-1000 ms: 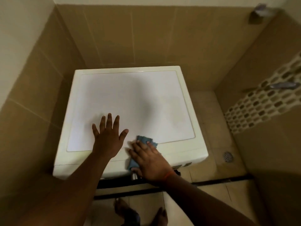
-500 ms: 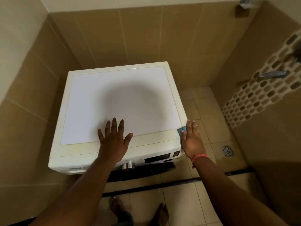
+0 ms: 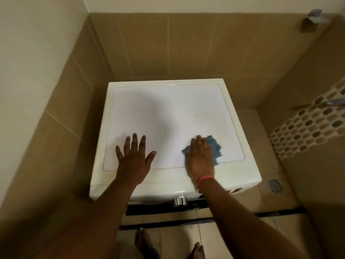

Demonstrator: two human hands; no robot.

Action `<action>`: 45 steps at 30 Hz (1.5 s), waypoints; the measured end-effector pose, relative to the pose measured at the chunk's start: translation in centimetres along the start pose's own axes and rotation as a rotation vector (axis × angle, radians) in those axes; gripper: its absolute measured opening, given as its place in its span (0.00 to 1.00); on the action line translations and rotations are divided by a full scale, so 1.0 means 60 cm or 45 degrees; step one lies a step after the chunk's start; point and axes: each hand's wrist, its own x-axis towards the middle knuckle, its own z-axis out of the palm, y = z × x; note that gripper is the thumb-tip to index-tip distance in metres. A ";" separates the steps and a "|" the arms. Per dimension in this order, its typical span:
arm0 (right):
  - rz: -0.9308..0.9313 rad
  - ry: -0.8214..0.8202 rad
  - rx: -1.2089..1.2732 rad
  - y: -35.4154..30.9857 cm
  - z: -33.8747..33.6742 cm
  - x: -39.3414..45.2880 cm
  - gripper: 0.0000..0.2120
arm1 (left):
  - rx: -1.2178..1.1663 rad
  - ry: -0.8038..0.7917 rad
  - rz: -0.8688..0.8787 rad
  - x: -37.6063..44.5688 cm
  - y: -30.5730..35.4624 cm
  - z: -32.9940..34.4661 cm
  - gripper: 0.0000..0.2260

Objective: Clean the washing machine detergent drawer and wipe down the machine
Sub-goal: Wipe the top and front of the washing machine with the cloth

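Observation:
The white washing machine [image 3: 168,113] stands in a tiled corner, seen from above. My left hand [image 3: 133,159] rests flat on the front left of its top, fingers spread. My right hand [image 3: 200,157] lies flat on a blue cloth [image 3: 214,146], pressing it onto the front right part of the top. The cloth sticks out to the right of my fingers. Below the front edge a silver knob [image 3: 180,200] and the dark control strip show. The detergent drawer is not visible.
Brown tiled walls close in behind and on the left of the machine. On the right lie a tiled shower floor with a round drain [image 3: 274,185], a mosaic band and a metal tap [image 3: 334,102]. My bare feet [image 3: 143,242] stand in front of the machine.
My right hand has carried the cloth from the front right corner edge back onto the top panel, leftward and inward. My left hand has stayed flat in about the same place.

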 end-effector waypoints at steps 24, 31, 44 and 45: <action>-0.323 -0.107 -0.042 -0.282 0.061 0.136 0.31 | -0.026 0.116 0.033 0.186 -0.210 -0.007 0.34; 0.141 0.010 -0.051 -0.129 0.019 0.035 0.30 | -0.048 0.067 0.104 0.183 -0.166 0.004 0.33; 0.286 -0.064 -0.123 0.105 -0.038 0.107 0.31 | 0.009 0.096 0.134 0.143 -0.071 0.006 0.38; 0.306 -0.054 -0.119 0.122 -0.039 0.103 0.31 | 0.005 0.094 0.121 0.131 -0.066 0.007 0.38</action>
